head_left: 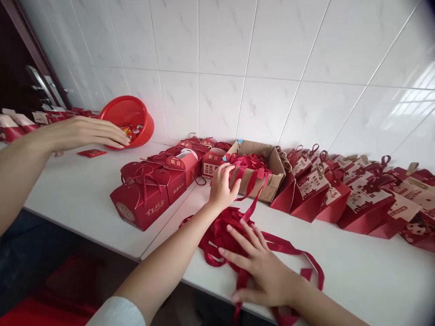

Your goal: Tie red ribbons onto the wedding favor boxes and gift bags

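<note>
My left hand [223, 188] is at the front left corner of an open cardboard box [279, 171], thumb apart from the bent fingers. Red ribbon [252, 183] hangs over the box's front edge beside the fingertips; no grip on it shows. Inside the box lies more red ribbon [249, 161]. My right hand [261, 267] is spread, palm down, over a loose heap of red ribbon [222, 233] on the white tabletop [340, 276]. Strands trail right and towards the table's front edge.
At left, another person's hand [84, 132] reaches over a tilted red basin [148, 127] holding small wrapped items. Red gift boxes [156, 194] stand left of the cardboard box; rows of red gift bags [363, 199] line the right. A red packet [91, 153] lies near the basin. A tiled wall rises behind.
</note>
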`<action>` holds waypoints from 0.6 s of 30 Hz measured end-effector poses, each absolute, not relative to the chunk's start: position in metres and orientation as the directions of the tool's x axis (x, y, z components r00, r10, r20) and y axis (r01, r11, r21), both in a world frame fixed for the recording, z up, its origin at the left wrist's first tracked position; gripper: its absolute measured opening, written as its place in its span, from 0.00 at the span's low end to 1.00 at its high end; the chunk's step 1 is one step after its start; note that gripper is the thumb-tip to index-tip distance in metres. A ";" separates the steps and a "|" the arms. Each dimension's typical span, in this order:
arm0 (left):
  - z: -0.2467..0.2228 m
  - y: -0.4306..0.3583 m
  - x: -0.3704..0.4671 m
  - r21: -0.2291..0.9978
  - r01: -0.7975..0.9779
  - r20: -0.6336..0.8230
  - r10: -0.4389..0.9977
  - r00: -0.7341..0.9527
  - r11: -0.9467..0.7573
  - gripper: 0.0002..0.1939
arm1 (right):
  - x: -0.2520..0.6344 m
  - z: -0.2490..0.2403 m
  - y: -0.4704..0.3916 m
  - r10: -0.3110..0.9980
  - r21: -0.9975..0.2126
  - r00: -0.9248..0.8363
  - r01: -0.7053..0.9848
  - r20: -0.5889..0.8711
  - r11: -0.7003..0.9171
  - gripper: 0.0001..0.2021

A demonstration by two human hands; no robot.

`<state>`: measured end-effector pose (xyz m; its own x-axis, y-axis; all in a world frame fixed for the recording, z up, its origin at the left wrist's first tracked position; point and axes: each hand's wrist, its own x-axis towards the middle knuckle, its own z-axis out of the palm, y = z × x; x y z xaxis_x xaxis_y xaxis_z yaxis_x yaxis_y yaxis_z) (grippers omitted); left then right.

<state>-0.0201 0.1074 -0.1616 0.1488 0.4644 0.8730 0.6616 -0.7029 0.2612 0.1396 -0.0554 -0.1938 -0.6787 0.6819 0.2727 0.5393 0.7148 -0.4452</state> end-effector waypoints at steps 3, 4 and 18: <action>-0.157 0.108 -0.024 0.246 0.647 0.882 0.443 0.159 -0.722 0.19 | 0.132 -0.204 -0.020 0.781 -0.431 -0.582 0.660 0.225 0.616 0.25; -0.155 0.108 -0.026 0.238 0.647 0.883 0.438 0.166 -0.724 0.19 | 0.133 -0.205 -0.004 0.819 -0.416 -0.533 0.709 0.211 0.569 0.23; -0.143 0.097 -0.027 0.152 0.686 0.875 0.420 0.242 -0.712 0.15 | 0.153 -0.141 0.053 0.924 -0.458 -0.325 0.802 0.203 0.383 0.06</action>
<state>-0.0272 0.0972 -0.1426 0.2419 0.4200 0.8747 0.6860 -0.7116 0.1520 0.1530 0.0533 -0.1414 -0.3252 0.9235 0.2033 0.8022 0.3832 -0.4579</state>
